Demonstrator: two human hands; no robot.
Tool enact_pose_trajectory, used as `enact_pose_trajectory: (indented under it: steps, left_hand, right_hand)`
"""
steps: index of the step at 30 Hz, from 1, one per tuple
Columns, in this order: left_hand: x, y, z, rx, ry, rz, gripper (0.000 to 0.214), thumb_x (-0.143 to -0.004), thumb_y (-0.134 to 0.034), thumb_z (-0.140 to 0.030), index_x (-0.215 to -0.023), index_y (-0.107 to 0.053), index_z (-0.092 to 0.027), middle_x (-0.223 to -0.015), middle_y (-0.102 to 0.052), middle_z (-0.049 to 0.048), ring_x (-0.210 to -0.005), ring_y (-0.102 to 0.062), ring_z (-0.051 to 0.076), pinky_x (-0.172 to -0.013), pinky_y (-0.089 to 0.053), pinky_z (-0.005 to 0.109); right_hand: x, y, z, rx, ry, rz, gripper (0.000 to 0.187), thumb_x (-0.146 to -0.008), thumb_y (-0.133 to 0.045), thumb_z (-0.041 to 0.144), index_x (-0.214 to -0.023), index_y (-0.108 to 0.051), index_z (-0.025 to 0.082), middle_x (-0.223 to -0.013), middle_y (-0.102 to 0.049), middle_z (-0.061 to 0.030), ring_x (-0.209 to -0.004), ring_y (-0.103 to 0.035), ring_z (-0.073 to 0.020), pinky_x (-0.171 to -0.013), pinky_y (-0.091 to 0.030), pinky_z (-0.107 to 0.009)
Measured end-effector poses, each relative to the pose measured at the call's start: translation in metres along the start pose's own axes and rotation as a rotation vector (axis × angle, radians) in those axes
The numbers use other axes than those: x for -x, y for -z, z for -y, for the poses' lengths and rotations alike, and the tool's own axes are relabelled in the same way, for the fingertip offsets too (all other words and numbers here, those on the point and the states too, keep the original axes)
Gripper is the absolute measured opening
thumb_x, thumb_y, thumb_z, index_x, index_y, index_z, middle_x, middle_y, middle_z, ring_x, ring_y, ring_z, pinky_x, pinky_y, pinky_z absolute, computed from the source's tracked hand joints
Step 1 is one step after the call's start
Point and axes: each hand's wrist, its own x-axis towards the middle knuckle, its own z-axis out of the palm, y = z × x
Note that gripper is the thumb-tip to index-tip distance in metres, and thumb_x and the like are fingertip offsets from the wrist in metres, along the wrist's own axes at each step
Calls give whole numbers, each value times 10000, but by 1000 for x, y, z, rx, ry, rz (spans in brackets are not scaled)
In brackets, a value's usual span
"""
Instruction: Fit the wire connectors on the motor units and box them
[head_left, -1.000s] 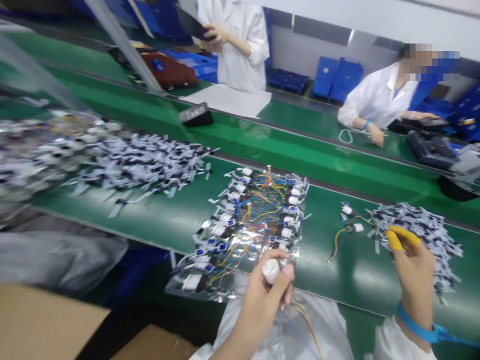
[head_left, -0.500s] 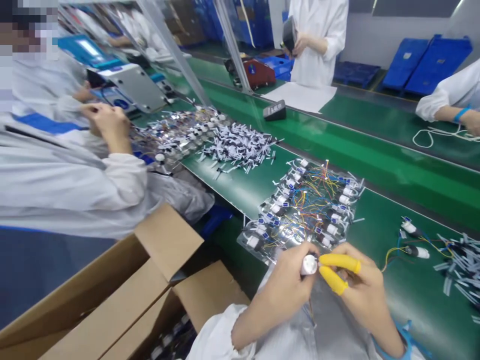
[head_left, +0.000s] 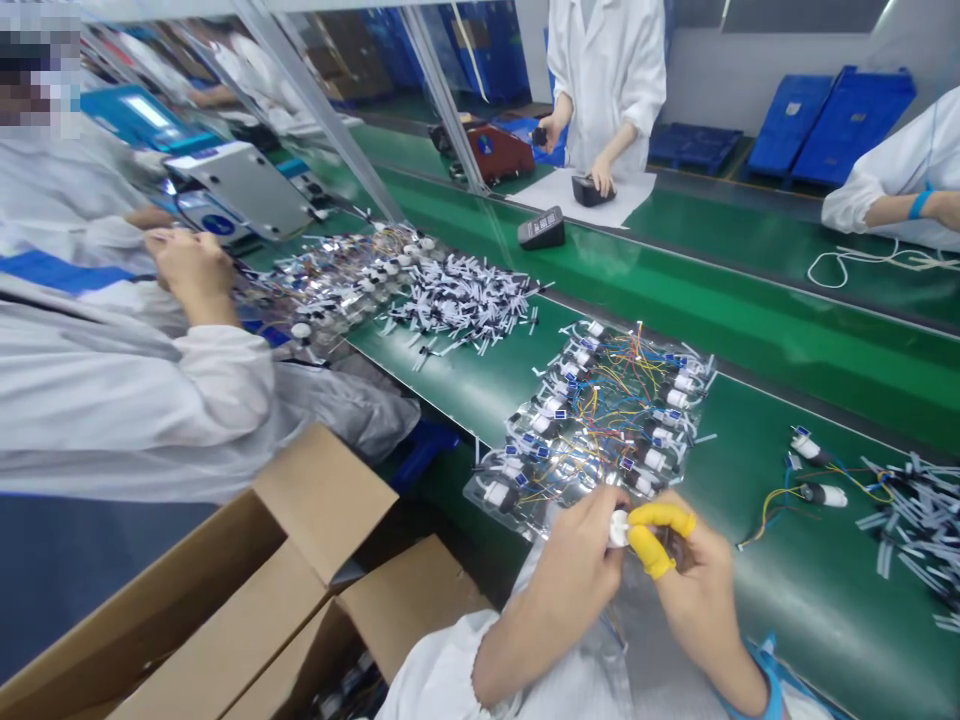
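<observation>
Above the near edge of the bench, my left hand (head_left: 574, 560) is closed around a small white cylindrical motor (head_left: 618, 528), its round white end facing out. Thin wires (head_left: 616, 632) dangle beneath that hand. My right hand (head_left: 686, 575) wears yellow finger cots on the thumb and forefinger. Those two fingertips pinch together right at the motor's white end; whatever lies between them is too small to make out. Just beyond my hands, a clear plastic tray (head_left: 551, 470) holds several similar white-and-black motors with coloured wires and white tubes.
Two loose motors (head_left: 823, 494) lie on the green bench (head_left: 810, 590) at right, beside a pile of white tubes (head_left: 911, 520). Another tube pile (head_left: 465, 300) sits further left. Open cardboard boxes (head_left: 322, 500) stand at lower left. A co-worker's sleeve (head_left: 225, 375) is at left; others work across.
My right fingertips have come against the motor's end, and the motor has turned slightly in my left hand. Across the bench, a person has lowered a dark device onto the white sheet.
</observation>
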Motion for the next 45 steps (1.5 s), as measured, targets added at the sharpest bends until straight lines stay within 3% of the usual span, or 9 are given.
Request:
enact_pose_trajectory:
  steps: [4,11,17,22,27,33,37,41,45]
  left_hand:
    - [2,-3,-6,-267,83,68,374,-823,-466,68,-1076,-611,-166,-1031,-719,92,-910,-724,258,-773,-548,355]
    - [-12,0,-22,-678,166,351,481,-834,-412,126,-1171,-640,-129,-1188,-695,156,-1004,-753,319,-768,-622,406]
    - [-23,18,-19,-490,73,445,325,-842,-513,16,-1120,-646,-86,-1082,-736,173,-1000,-742,351,-860,-601,453]
    - [-15,21,0,-408,-23,481,208,-855,-540,-69,-1019,-648,-139,-970,-740,129,-920,-732,335,-822,-593,442]
    - [-12,-3,2,-603,-59,425,352,-793,-530,62,-1067,-647,-126,-1018,-719,137,-919,-731,299,-784,-610,392]
    - [-21,-15,-14,-669,22,332,418,-813,-416,156,-1078,-655,-61,-1028,-698,223,-967,-749,357,-726,-617,412]
    - [-22,-8,3,-609,14,317,394,-776,-512,122,-1061,-631,-123,-1037,-709,156,-881,-755,304,-729,-600,381]
    - [-11,-9,24,-311,64,107,369,-822,-545,33,-1127,-591,-169,-1084,-704,116,-966,-729,280,-845,-574,402]
    - [10,-18,29,69,114,-75,336,-917,-664,-217,-1247,-602,-199,-1233,-665,145,-1182,-653,335,-1003,-528,505]
  right_hand:
    - [-1,1,-2,69,58,9,184,-916,-671,91,-874,-752,251,-777,-647,28,-690,-588,-136,-612,-450,-217]
    - [3,10,-9,352,323,36,384,-822,-438,-61,-898,-698,211,-830,-659,-19,-715,-596,-157,-621,-440,-254]
    - [0,19,-10,278,160,133,197,-956,-587,67,-988,-685,234,-880,-635,-7,-738,-578,-153,-621,-435,-246]
    - [13,20,-14,295,163,160,258,-912,-522,2,-974,-640,222,-921,-626,-14,-775,-561,-149,-667,-448,-237]
    - [20,15,-28,287,214,21,327,-822,-471,-24,-903,-686,208,-835,-644,-16,-732,-579,-151,-644,-465,-238]
    - [10,11,-38,10,-230,-14,107,-727,-633,129,-681,-702,197,-634,-634,7,-580,-577,-147,-513,-466,-213]
    - [8,15,-34,-115,-353,15,109,-747,-837,266,-802,-779,193,-687,-697,-14,-582,-638,-163,-443,-476,-197]
    - [11,21,-33,-239,-328,-132,354,-767,-919,275,-1095,-790,246,-941,-781,-48,-764,-715,-168,-649,-593,-224]
    - [10,18,-34,-323,-265,-260,343,-797,-920,309,-1101,-777,239,-864,-785,-42,-624,-678,-134,-501,-528,-167]
